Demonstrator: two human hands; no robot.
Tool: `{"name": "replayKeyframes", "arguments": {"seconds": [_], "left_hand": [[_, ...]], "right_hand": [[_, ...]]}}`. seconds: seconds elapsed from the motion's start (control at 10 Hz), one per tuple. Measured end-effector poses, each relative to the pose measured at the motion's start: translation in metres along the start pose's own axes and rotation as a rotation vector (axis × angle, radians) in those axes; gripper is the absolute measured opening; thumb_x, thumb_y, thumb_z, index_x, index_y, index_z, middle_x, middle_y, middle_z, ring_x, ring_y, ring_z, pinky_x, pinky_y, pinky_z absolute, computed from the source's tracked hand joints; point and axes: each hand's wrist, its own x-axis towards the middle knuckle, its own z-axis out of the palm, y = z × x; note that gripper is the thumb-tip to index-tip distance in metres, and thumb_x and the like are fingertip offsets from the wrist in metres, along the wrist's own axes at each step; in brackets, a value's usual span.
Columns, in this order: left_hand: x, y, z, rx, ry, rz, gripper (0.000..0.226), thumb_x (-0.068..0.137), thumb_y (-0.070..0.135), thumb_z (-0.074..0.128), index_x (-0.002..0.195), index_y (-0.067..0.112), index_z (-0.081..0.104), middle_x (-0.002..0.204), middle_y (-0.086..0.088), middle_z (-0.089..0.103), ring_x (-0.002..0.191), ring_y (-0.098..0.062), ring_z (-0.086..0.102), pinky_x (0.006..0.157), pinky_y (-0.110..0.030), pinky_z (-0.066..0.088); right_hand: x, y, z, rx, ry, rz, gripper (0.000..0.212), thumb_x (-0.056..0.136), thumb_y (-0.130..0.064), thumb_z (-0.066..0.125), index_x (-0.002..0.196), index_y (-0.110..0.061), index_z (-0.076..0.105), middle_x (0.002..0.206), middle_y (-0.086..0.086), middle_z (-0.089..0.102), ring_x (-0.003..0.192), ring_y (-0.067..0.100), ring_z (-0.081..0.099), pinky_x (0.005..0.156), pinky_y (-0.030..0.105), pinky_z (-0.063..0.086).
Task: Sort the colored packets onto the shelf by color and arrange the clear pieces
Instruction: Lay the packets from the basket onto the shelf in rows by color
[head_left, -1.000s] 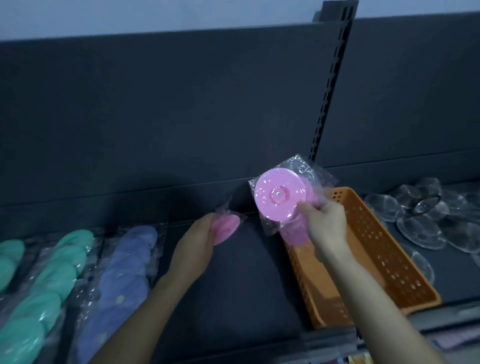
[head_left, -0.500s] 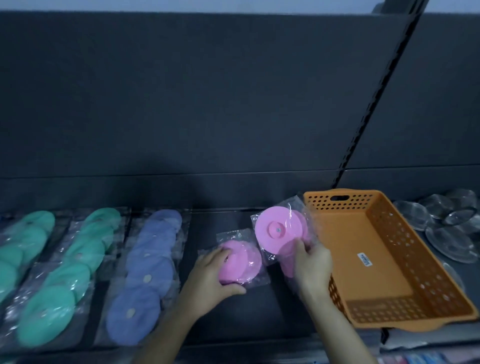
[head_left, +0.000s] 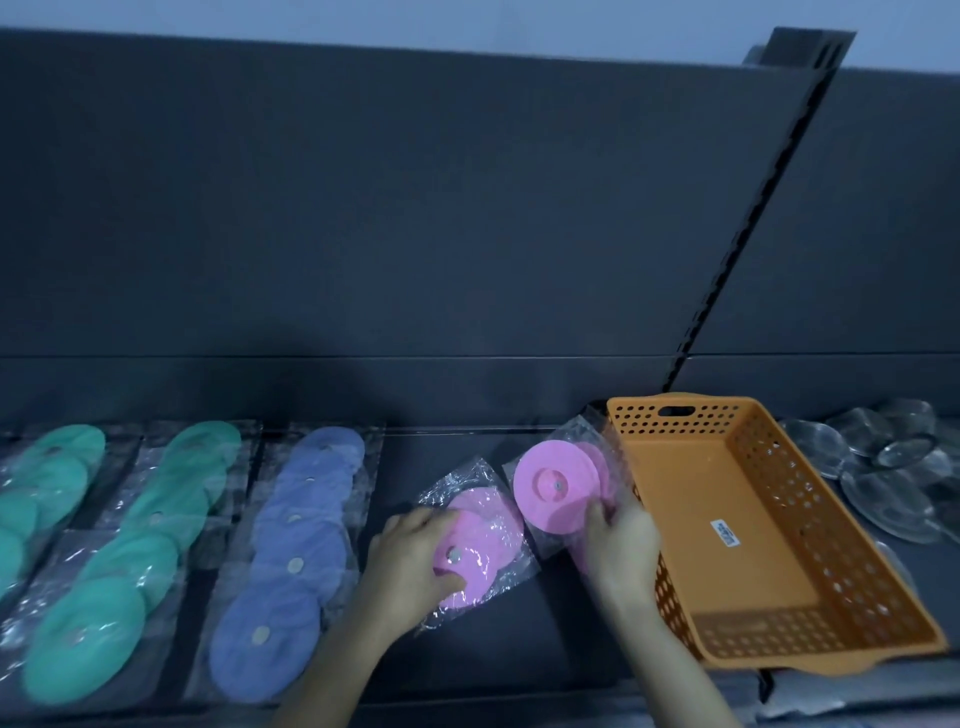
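Since a second ago both hands have come down from the air at the back of the shelf, and the pink pieces now sit low, just left of the basket.

The left hand (head_left: 415, 556) curls its fingers over the left edge of the flat pink packet (head_left: 480, 540), thumb against the near rim, holding it down on the dark shelf (head_left: 457, 447). The overlapping pink discs inside run in a short line from near-left to far-right, and one corner of the clear wrapper points toward the back panel (head_left: 363, 208).

The right hand (head_left: 621, 540) grips the raised pink packet (head_left: 553, 488) by its lower right edge. The front disc stands tilted up with its face and centre knob turned toward the camera. More pink shows behind it and under the hand; how many packets are there I cannot tell. Its wrapper touches the left wall of the orange basket (head_left: 675, 431).

The basket lies with its long axis from far-left to near-right, a white label on its floor.

Left of the hands, a row of blue packets (head_left: 301, 545) and two rows of green packets (head_left: 156, 525) run front to back, overlapping like tiles. Right of the basket the clear pieces (head_left: 883, 467) lie in a loose heap. A slotted upright (head_left: 753, 208) leans across the back panel.
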Motion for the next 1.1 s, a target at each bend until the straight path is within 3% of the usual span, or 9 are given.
{"name": "replayKeyframes", "arguments": {"seconds": [0.1, 0.2, 0.3, 0.4, 0.5, 0.6, 0.7, 1.0, 1.1], "left_hand": [[0.012, -0.005, -0.005, -0.005, 0.084, -0.033, 0.031, 0.073, 0.034, 0.068, 0.104, 0.030, 0.068, 0.105, 0.009, 0.061, 0.102, -0.019, 0.054, 0.090, -0.033, 0.042], [0.032, -0.003, -0.012, -0.021, 0.128, -0.086, 0.029, 0.085, 0.027, 0.061, 0.112, 0.018, 0.063, 0.110, -0.003, 0.060, 0.105, -0.023, 0.057, 0.090, -0.031, 0.043], [0.048, 0.005, -0.012, -0.128, 0.026, -0.197, 0.052, 0.086, 0.029, 0.064, 0.132, 0.011, 0.047, 0.124, -0.007, 0.057, 0.112, -0.021, 0.054, 0.092, -0.026, 0.039], [0.055, 0.008, -0.012, -0.227, 0.000, -0.306, 0.018, 0.078, 0.021, 0.071, 0.092, 0.015, 0.060, 0.086, 0.000, 0.064, 0.082, -0.017, 0.058, 0.071, -0.027, 0.044], [0.057, 0.000, -0.010, -0.285, 0.080, -0.370, 0.020, 0.078, 0.010, 0.061, 0.062, 0.016, 0.051, 0.067, 0.000, 0.059, 0.066, -0.017, 0.056, 0.062, -0.030, 0.045], [0.059, -0.004, -0.012, -0.458, 0.187, -0.459, 0.017, 0.085, 0.006, 0.054, 0.068, 0.008, 0.048, 0.074, -0.013, 0.062, 0.066, -0.025, 0.066, 0.062, -0.039, 0.057], [0.068, -0.004, -0.016, -0.542, 0.200, -0.488, 0.019, 0.089, 0.005, 0.051, 0.072, 0.009, 0.048, 0.076, -0.011, 0.061, 0.065, -0.026, 0.068, 0.063, -0.038, 0.059], [0.104, -0.006, -0.025, -0.433, 0.226, -0.493, 0.012, 0.091, 0.008, 0.045, 0.082, 0.004, 0.053, 0.089, -0.017, 0.066, 0.072, -0.028, 0.068, 0.056, -0.032, 0.053], [0.107, -0.010, -0.023, -0.391, 0.171, -0.500, 0.012, 0.093, 0.008, 0.044, 0.085, 0.001, 0.050, 0.085, -0.016, 0.064, 0.064, -0.021, 0.065, 0.045, -0.021, 0.047]], "right_hand": [[-0.002, -0.004, -0.003, 0.009, -0.025, 0.004, 0.014, 0.095, -0.010, 0.045, 0.081, -0.010, 0.049, 0.067, -0.002, 0.045, 0.069, 0.021, 0.045, 0.066, 0.026, 0.033], [-0.007, -0.009, -0.008, 0.016, -0.039, -0.004, 0.012, 0.096, -0.009, 0.044, 0.087, -0.009, 0.053, 0.076, 0.004, 0.049, 0.071, 0.020, 0.044, 0.067, 0.025, 0.032], [-0.009, -0.007, -0.009, -0.005, -0.039, 0.005, 0.020, 0.096, -0.010, 0.044, 0.096, 0.003, 0.060, 0.079, 0.005, 0.050, 0.073, 0.019, 0.044, 0.068, 0.025, 0.032], [-0.009, -0.006, -0.011, -0.038, -0.042, 0.008, 0.024, 0.096, -0.011, 0.045, 0.100, 0.006, 0.061, 0.080, 0.004, 0.051, 0.073, 0.019, 0.044, 0.067, 0.025, 0.031], [-0.014, -0.011, -0.018, -0.022, -0.061, 0.018, 0.026, 0.097, -0.009, 0.043, 0.104, 0.009, 0.059, 0.083, 0.009, 0.052, 0.076, 0.018, 0.043, 0.067, 0.024, 0.030], [-0.020, -0.021, -0.023, 0.012, -0.090, 0.029, 0.028, 0.097, -0.008, 0.041, 0.108, 0.012, 0.057, 0.099, 0.024, 0.061, 0.079, 0.017, 0.042, 0.068, 0.024, 0.029], [-0.022, -0.031, -0.026, 0.008, -0.107, 0.028, 0.028, 0.097, -0.007, 0.040, 0.110, 0.013, 0.056, 0.108, 0.026, 0.061, 0.082, 0.015, 0.041, 0.066, 0.022, 0.026], [-0.011, -0.043, -0.020, -0.052, -0.092, 0.031, 0.027, 0.096, -0.005, 0.043, 0.110, 0.013, 0.058, 0.110, 0.025, 0.063, 0.083, 0.023, 0.049, 0.068, 0.021, 0.026], [-0.011, -0.045, -0.019, -0.069, -0.086, 0.019, 0.027, 0.096, -0.005, 0.043, 0.112, 0.011, 0.058, 0.110, 0.025, 0.063, 0.102, 0.033, 0.058, 0.069, 0.023, 0.029]]}}
